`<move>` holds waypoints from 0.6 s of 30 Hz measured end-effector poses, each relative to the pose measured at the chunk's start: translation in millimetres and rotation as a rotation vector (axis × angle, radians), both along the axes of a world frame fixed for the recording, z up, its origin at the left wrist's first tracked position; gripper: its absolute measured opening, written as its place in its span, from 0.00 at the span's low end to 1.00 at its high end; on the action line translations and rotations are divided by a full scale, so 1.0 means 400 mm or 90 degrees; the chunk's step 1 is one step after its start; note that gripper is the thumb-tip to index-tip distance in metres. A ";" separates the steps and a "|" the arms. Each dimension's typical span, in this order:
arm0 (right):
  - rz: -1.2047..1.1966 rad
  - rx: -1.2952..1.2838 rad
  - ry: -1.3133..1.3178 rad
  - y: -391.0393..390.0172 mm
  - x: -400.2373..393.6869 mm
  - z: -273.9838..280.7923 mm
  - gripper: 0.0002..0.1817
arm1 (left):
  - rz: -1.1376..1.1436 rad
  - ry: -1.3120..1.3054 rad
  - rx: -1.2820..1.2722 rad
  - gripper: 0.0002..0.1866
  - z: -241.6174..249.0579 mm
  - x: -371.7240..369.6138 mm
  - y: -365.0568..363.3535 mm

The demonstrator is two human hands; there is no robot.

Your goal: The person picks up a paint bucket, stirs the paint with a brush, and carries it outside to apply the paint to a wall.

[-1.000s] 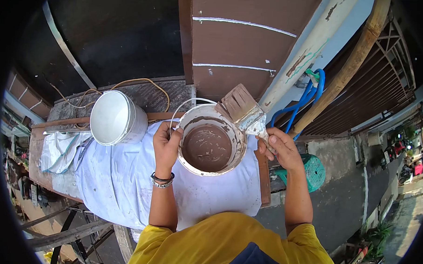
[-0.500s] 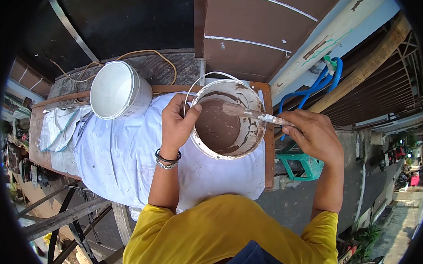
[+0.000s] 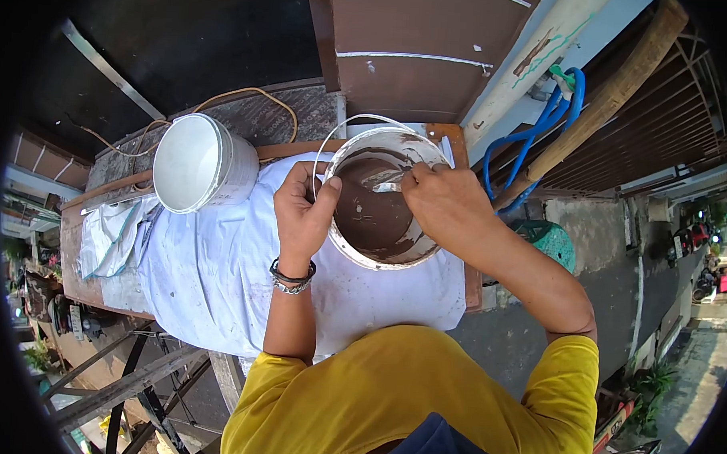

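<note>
A white bucket (image 3: 358, 260) of brown paint stands on the white sheet, its wire handle raised at the back. My left hand (image 3: 306, 213) grips its left rim, thumb inside and fingers outside. Over the right side of the opening, my right hand (image 3: 444, 199) is closed round the handle of a brush (image 3: 387, 182). The brush head is low inside the bucket, near the brown paint (image 3: 368, 215); its tip is hard to make out. An empty white bucket (image 3: 191, 161) stands to the left.
The white sheet (image 3: 210, 262) covers a wooden table (image 3: 73, 241). A clear plastic bag (image 3: 111, 234) lies at its left end. Behind are a yellow cable (image 3: 256, 90) and brown panels (image 3: 418, 29). To the right are a blue hose (image 3: 535, 129), a wooden pole (image 3: 616, 92) and a green stool (image 3: 549, 243).
My right hand has moved left and over the bucket, lowering the brush into it. My left hand still holds the rim. The view has shifted slightly.
</note>
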State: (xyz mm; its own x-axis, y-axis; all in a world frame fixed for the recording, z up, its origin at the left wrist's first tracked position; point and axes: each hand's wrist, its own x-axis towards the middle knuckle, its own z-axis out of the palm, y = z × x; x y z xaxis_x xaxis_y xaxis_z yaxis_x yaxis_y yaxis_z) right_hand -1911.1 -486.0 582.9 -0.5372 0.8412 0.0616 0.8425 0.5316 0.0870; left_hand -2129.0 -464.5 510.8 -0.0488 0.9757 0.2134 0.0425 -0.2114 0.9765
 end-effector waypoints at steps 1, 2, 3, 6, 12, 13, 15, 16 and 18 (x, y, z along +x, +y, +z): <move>-0.011 -0.002 -0.013 0.012 -0.013 -0.017 0.10 | 0.002 0.014 0.000 0.08 -0.004 0.000 0.002; -0.022 0.017 -0.009 0.022 -0.022 -0.033 0.10 | 0.003 0.029 -0.001 0.08 -0.008 -0.002 0.004; -0.033 0.036 -0.006 0.033 -0.030 -0.047 0.10 | 0.003 0.038 -0.006 0.08 -0.010 -0.006 0.010; -0.035 0.057 0.026 0.029 -0.030 -0.045 0.09 | 0.010 0.050 -0.020 0.09 -0.020 -0.021 0.026; -0.121 -0.150 0.013 0.013 -0.001 0.071 0.12 | 0.023 0.030 -0.030 0.10 -0.014 -0.014 0.017; -0.146 -0.199 -0.007 0.022 0.000 0.083 0.13 | 0.022 0.020 -0.027 0.10 -0.012 -0.004 0.010; -0.147 -0.242 0.015 0.048 -0.003 0.057 0.14 | 0.023 0.032 -0.018 0.10 -0.001 0.020 -0.006; -0.150 -0.260 0.027 0.059 -0.003 0.038 0.15 | 0.027 0.051 -0.014 0.10 0.009 0.033 -0.018; -0.155 -0.284 0.134 0.078 0.003 -0.001 0.14 | 0.032 0.077 0.002 0.10 0.031 0.056 -0.034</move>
State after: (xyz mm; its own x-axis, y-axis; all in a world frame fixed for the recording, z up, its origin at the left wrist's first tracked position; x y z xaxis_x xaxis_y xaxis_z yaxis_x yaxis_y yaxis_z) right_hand -1909.8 -454.9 582.4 -0.3382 0.9088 -0.2445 0.9205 0.2654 -0.2867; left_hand -2106.7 -478.0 523.3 -0.0709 0.9720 0.2240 0.1704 -0.2094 0.9629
